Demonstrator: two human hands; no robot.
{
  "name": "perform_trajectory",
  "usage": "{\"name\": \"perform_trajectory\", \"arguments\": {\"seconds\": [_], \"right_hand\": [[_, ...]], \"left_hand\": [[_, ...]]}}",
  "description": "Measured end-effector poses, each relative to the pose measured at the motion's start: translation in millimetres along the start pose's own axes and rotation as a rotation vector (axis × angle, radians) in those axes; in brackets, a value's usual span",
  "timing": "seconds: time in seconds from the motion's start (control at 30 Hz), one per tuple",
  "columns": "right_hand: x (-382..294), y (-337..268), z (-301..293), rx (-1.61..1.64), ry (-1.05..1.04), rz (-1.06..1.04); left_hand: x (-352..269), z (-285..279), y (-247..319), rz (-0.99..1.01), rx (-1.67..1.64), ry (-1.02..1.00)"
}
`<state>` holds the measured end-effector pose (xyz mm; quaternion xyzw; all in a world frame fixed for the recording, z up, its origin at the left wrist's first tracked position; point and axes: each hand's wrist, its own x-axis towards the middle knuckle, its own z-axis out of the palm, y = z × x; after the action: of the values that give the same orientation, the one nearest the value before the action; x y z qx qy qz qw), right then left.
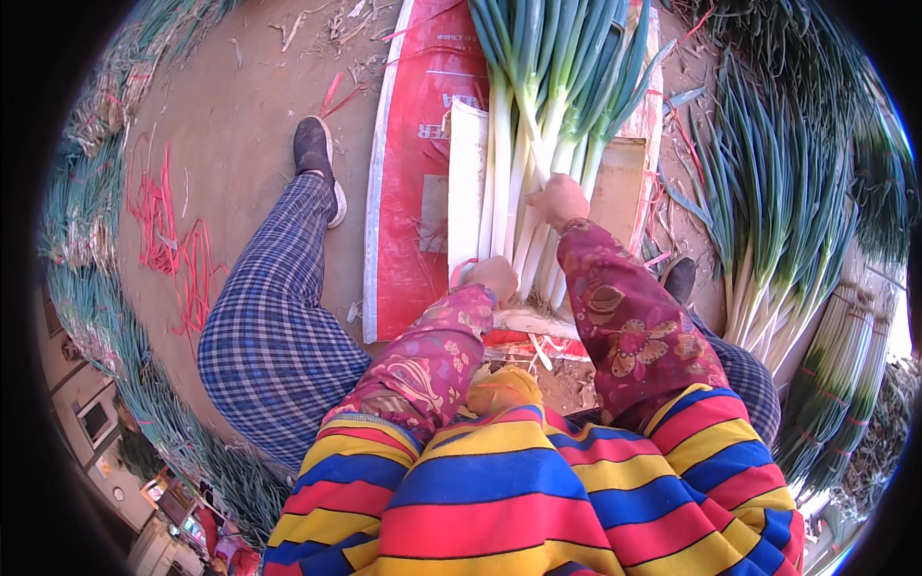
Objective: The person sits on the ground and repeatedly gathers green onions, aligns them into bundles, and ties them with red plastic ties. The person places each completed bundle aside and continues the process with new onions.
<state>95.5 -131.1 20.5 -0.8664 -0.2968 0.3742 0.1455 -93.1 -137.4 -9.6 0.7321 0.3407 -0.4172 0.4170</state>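
Observation:
Long green onions lie side by side in front of me, leaves pointing away and rooted white ends near me. They rest on a white tray-like holder with upright sides, set on a red printed plastic sack. My right hand is closed around the white stalk of one onion that slants across the others. At the lower left of the stalks is my left hand, its fingers curled beside the white ends; whether it grips anything is unclear.
A loose pile of green onions lies to the right, with tied bundles below it. Pink-red plastic twine is heaped on the floor at left. More onion bundles line the far left. A person is partly visible at bottom left.

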Motion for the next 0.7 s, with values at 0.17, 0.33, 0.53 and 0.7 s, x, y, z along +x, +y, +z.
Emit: {"name": "perform_trajectory", "arguments": {"seconds": [0.17, 0.33, 0.53, 0.7], "right_hand": [[0, 0, -7, 0.004, -0.058, 0.015], [-1, -2, -31, 0.199, 0.173, -0.018], [-2, -14, -76, 0.807, 0.398, -0.151], [14, 0, -47, 0.771, 0.336, 0.065]], "left_hand": [[-42, -32, 44, 0.013, -0.029, 0.468], [-26, -24, 31, 0.044, 0.012, 0.493], [-18, -30, 34, -0.039, -0.031, 0.391], [-23, -30, 36, -0.050, -0.025, 0.389]]}}
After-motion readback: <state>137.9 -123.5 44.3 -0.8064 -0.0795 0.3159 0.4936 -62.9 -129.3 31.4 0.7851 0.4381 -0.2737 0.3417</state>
